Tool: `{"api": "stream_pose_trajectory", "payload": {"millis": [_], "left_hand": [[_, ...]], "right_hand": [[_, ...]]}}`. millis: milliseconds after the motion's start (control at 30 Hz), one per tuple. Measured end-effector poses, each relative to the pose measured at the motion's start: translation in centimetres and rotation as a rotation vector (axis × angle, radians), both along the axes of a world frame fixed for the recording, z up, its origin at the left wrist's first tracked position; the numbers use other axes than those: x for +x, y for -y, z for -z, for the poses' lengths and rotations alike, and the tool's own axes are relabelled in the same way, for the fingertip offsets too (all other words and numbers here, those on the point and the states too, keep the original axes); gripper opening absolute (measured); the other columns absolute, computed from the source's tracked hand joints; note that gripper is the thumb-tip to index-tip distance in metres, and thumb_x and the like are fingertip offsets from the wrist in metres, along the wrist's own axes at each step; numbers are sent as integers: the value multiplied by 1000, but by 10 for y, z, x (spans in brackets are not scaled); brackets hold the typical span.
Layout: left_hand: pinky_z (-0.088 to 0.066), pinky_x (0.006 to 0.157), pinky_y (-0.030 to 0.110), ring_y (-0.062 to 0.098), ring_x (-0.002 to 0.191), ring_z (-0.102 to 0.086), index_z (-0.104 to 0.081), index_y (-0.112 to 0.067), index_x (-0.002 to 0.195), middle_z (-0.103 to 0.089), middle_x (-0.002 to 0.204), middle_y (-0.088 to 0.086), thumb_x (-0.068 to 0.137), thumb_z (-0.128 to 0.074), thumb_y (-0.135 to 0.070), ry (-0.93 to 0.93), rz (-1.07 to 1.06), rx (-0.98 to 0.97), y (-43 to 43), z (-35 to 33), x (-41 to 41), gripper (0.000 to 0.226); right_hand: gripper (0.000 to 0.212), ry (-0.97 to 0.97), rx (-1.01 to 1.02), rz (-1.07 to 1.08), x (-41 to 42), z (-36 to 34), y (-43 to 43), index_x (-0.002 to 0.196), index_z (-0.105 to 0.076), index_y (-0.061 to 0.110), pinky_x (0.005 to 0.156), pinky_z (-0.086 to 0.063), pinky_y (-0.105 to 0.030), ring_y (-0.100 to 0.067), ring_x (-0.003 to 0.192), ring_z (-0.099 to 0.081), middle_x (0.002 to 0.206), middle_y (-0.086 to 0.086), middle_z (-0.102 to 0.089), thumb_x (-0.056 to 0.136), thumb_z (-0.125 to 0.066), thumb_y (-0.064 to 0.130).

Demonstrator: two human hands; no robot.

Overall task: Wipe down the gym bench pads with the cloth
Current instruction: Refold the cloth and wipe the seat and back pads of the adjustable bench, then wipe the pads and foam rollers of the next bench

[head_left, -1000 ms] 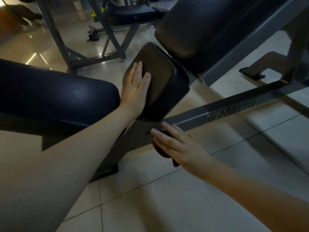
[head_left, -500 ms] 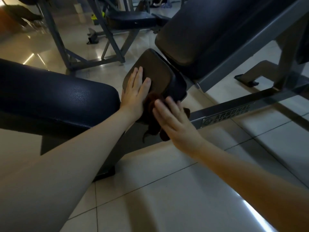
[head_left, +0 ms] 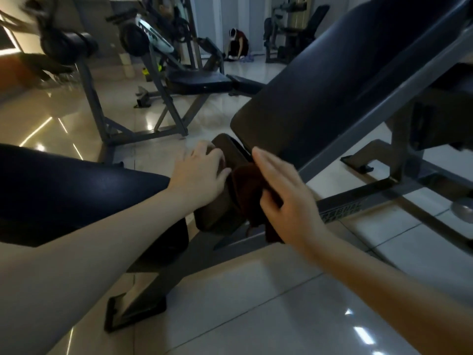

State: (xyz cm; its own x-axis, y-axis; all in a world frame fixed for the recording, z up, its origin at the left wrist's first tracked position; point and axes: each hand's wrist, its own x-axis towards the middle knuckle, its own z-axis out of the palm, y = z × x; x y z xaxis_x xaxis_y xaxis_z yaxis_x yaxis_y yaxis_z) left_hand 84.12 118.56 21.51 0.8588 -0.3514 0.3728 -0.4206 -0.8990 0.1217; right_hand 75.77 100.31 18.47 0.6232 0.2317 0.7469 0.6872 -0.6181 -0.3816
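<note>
Tiles, pale and glossy, cover the gym floor (head_left: 230, 303), w/ light streaks reflected; machines (head_left: 158, 47) stand in the bkgd. Grey steel frame rail (head_left: 371, 193) bears a plate, letters "RSENAL" legible next to the R wrist. Small pad (head_left: 220, 211), brown smooth vinyl w/ rounded corners, sits below the big angled back pad (head_left: 320, 98). L hand (head_left: 202, 172) grips the small pad's upper edge, fingers bent over it. R hand (head_left: 289, 198), fingers straight, presses the cloth (head_left: 245, 185), dark brown and fuzzy, against the small pad's right side.
</note>
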Motion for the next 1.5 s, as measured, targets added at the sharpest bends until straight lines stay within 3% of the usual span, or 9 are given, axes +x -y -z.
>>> {"api": "stream_pose_trajectory", "payload": {"millis": [133,267,400,567,733,1000,1100,1233,1500], "left_hand": [[-46,87,31,16,93,-63,-65,-21,93,-66,95,3,104,-42,-37,-552,217,-847,11,-44,-7,30],[-53,83,31,11,92,-69,-66,-22,113,-71,104,-1,80,-47,-61,-848,488,-1142,9,-67,-7,54],[-52,95,39,14,102,-70,-64,-20,109,-75,105,-1,75,-69,-44,-769,477,-1040,2,-71,4,41],[-58,67,23,13,89,-73,-66,-17,107,-75,96,1,97,-54,-13,-769,441,-1083,2,-82,22,16],[-57,69,19,9,85,-72,-68,-20,104,-76,90,-4,99,-51,-7,-697,526,-946,13,-98,36,22],[-55,78,32,21,84,-70,-69,-20,90,-73,86,5,96,-56,-11,-730,485,-895,53,-131,60,16],[-52,70,32,16,72,-66,-69,-23,81,-69,74,1,95,-56,-14,-787,495,-835,72,-189,68,21],[-57,63,30,14,67,-69,-71,-29,80,-72,74,-2,94,-58,-20,-771,503,-694,103,-292,75,21],[-50,56,14,3,66,-66,-69,-30,88,-69,72,-14,95,-60,-20,-587,703,-491,181,-505,84,14]], "right_hand": [[66,-171,265,69,16,-59,1,145,-40,18,101,-34,-5,2,127,-43,141,9,-42,86,-61,-5],[69,-239,368,56,36,-93,0,144,-43,21,97,-40,-6,4,115,-53,131,5,-53,84,-69,2],[67,-243,252,121,51,-101,-3,141,-45,23,97,-46,-14,1,113,-56,126,8,-56,82,-73,9],[62,-428,189,191,54,-114,2,127,-54,31,94,-53,-28,1,106,-60,113,15,-63,73,-82,20],[43,-821,304,24,58,-132,17,112,-67,21,87,-57,-39,-13,94,-71,100,2,-75,71,-80,19],[45,-1044,403,-109,64,-167,65,118,-63,6,70,-59,-26,-18,93,-72,104,-7,-74,74,-71,14],[50,-1062,478,-182,70,-207,87,125,-60,6,86,-57,-34,-25,105,-68,116,-12,-70,77,-71,12],[31,-983,637,-196,72,-287,118,106,-67,6,79,-58,-32,-25,97,-70,101,-11,-73,75,-68,12],[48,-826,541,150,30,-505,195,114,-64,14,85,-57,-36,-20,98,-70,102,-5,-72,70,-80,25]]}}
